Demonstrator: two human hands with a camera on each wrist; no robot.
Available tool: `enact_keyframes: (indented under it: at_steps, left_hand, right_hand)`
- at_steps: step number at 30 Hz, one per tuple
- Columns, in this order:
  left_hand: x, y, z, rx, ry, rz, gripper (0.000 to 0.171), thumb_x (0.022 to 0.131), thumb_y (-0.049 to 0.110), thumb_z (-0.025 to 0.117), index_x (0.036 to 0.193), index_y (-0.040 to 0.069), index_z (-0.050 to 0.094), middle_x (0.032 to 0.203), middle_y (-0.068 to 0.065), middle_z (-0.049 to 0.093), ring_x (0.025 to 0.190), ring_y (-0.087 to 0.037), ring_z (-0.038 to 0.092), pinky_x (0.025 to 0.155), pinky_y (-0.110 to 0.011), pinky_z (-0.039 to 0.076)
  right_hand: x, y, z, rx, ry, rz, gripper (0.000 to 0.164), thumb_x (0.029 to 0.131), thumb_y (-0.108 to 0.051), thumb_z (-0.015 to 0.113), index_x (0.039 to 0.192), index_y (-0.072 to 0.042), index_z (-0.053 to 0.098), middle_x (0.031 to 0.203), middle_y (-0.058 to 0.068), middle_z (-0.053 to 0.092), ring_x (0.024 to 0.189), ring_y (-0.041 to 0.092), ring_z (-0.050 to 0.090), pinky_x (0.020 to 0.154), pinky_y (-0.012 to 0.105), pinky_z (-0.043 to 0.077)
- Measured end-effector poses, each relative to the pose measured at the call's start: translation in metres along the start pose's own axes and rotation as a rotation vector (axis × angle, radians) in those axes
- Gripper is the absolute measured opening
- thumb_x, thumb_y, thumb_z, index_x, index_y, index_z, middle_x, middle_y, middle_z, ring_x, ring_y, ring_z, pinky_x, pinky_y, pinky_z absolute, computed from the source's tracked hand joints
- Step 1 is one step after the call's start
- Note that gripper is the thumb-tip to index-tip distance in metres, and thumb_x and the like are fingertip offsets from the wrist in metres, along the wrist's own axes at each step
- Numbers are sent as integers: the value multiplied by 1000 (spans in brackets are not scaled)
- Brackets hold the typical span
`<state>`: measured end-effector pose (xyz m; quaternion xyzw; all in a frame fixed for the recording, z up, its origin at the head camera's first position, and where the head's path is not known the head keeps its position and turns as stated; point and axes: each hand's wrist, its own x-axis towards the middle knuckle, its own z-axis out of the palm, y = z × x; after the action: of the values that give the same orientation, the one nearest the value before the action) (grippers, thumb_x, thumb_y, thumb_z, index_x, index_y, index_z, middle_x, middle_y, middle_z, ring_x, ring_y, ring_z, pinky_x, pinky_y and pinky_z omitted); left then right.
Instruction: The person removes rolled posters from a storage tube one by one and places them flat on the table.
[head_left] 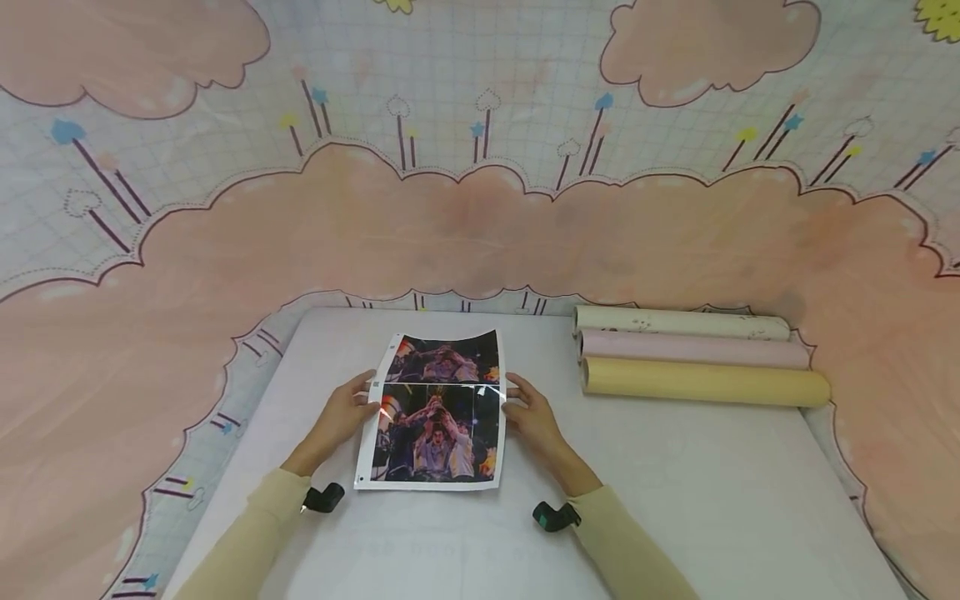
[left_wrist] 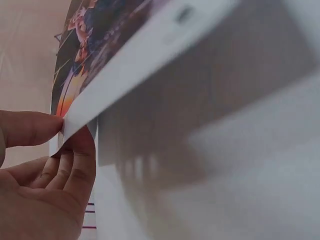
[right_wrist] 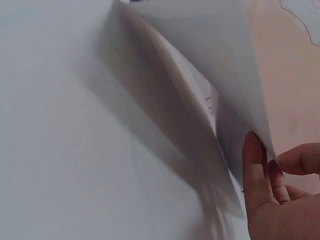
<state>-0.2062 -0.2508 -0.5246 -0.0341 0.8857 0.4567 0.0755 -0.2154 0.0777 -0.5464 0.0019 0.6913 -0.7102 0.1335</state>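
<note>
Both arms (head_left: 243,533) stretch forward. The left hand (head_left: 343,410) pinches between thumb (left_wrist: 32,128) and fingers (left_wrist: 82,167). The right hand (head_left: 538,421) does likewise.

Pale yellow long sleeves (head_left: 247,533), small black wrist cameras (head_left: 325,498), green patch (head_left: 542,520) on the right one

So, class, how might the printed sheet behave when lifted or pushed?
The printed sheet is probably floppy: its top edge curves in the head view. It's likely light, since its edge looks thin in the left wrist view. White glare suggests a glossy, perhaps slippery face.
</note>
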Motion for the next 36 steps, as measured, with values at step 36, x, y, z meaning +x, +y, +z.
enact_keyframes:
  at_steps: [36]
  left_hand:
    - [31,-49,-56,76,14,-120,57,93,1,54,148,-1,37,139,-28,49,118,-41,55,99,-51,49]
  right_hand:
    - [48,4,67,-74,33,-4,58,82,5,60,138,-1,52,109,19,62,77,12,62,68,28,58]
